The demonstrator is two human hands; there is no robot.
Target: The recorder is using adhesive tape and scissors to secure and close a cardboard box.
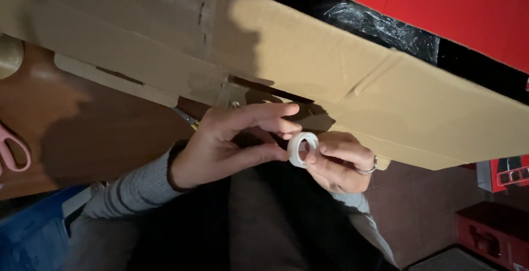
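Overhead, a long flattened brown cardboard box [308, 56] spans the view, above a brown wooden table [82, 133]. Below its edge, the left hand [220, 144] has fingers spread, thumb and fingertips at a small white tape roll [301, 148]. The right hand [341, 161], fingers pinched together, grips the roll's far side.

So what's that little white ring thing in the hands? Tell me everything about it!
It is a small roll of tape, white and ring-shaped with a hole through the middle, and it looks smooth and papery. It stands on edge, tilted, its open centre partly facing the camera. The right hand pinches it between fingers and thumb, while the left hand touches its side with thumb and fingertips, as if picking at the tape end. It is held in the air just below the edge of a big brown cardboard box.
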